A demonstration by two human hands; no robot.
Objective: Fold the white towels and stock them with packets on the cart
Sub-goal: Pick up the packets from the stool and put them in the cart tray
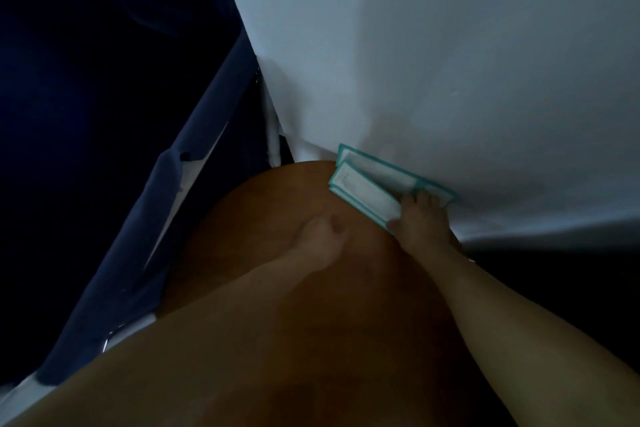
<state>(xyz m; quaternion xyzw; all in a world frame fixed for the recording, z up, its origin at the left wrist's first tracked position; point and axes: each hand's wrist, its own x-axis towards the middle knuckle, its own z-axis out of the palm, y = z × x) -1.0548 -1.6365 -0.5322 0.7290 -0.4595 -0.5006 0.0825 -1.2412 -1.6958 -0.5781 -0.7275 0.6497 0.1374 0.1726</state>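
My right hand (420,220) grips several flat white packets with teal borders (363,189), fanned out just below a large white towel or sheet (450,62) that fills the upper right. My left hand (320,236) rests to the left of the packets against an orange-brown surface (277,322), fingers curled with nothing visible in them. The scene is dim and blurred.
Dark navy fabric (104,114) fills the left side, with a navy strap or edge running diagonally down. A thin white frame piece (272,121) stands between the navy fabric and the white cloth. A dark area lies at the right, below the white cloth.
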